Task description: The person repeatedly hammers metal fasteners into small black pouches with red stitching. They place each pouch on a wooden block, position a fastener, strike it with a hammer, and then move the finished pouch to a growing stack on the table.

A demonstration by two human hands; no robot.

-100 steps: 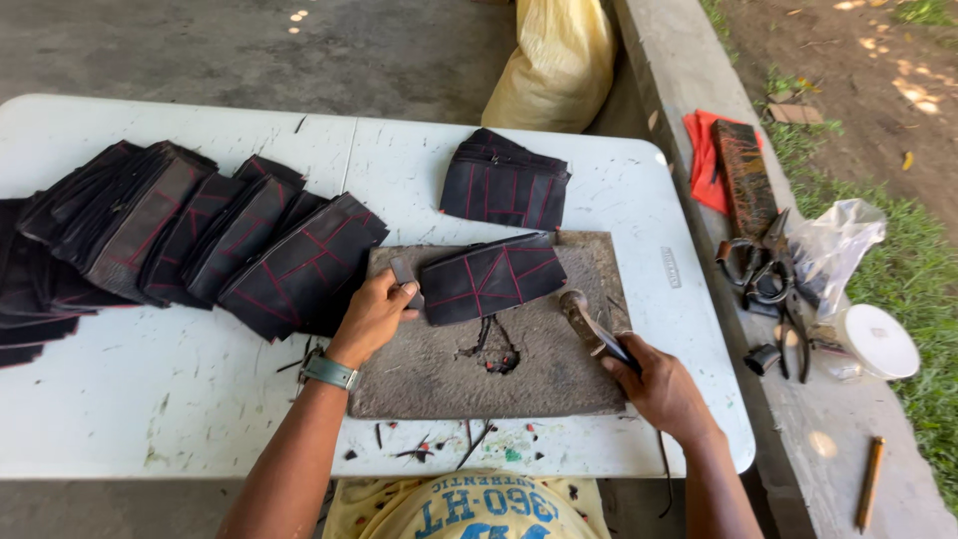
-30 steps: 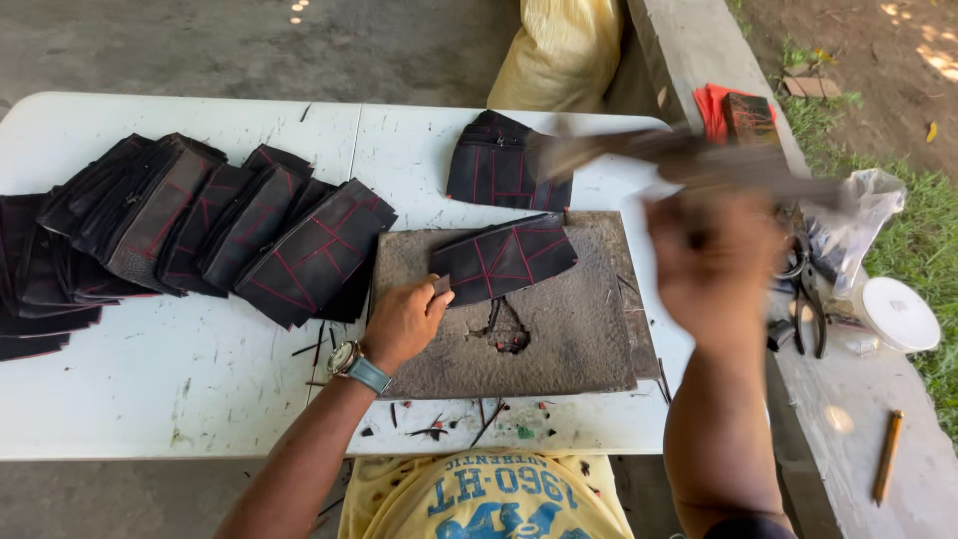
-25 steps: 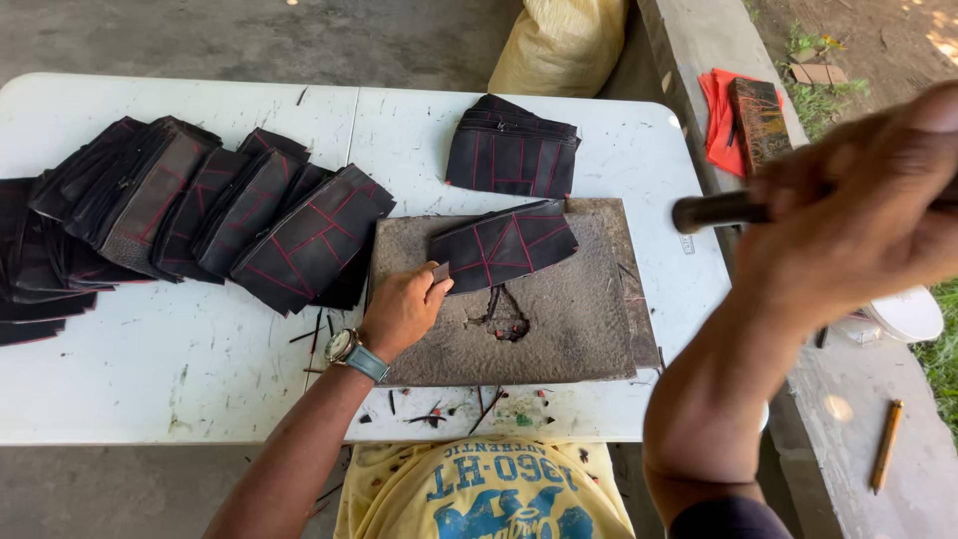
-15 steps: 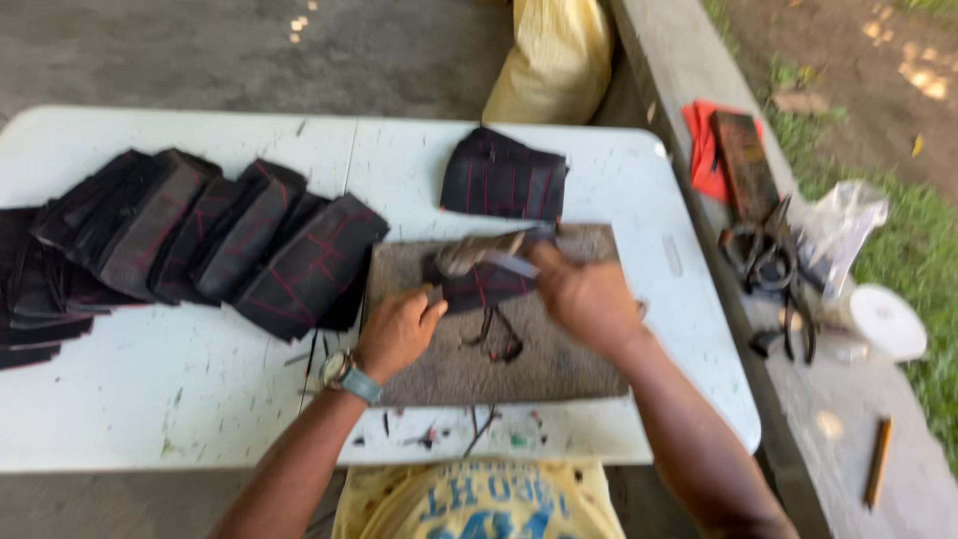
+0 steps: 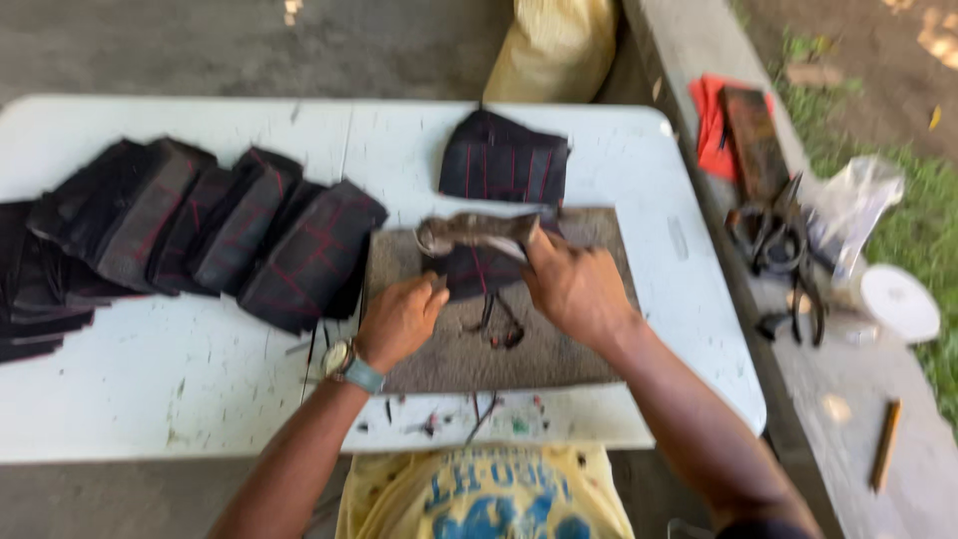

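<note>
A dark piece of cloth with red lines (image 5: 479,271) lies on a grey worn board (image 5: 559,344) on the white table (image 5: 150,389). My left hand (image 5: 399,319) presses on the cloth's left end. Over the same piece, my right hand (image 5: 571,289) grips a hammer-like tool (image 5: 464,232) whose metal head points left. The picture is blurred by motion, so the tool's tip is unclear.
Several folded dark pieces (image 5: 200,235) overlap in a row at the left of the table; one more (image 5: 504,160) lies behind the board. On the concrete ledge at the right are scissors (image 5: 773,240), a red cloth (image 5: 714,125), a plastic bag (image 5: 858,205) and a white lid (image 5: 898,299).
My right hand swung the tool up high beside my head and has come down onto the cloth on the board. The left hand stayed on the cloth.
</note>
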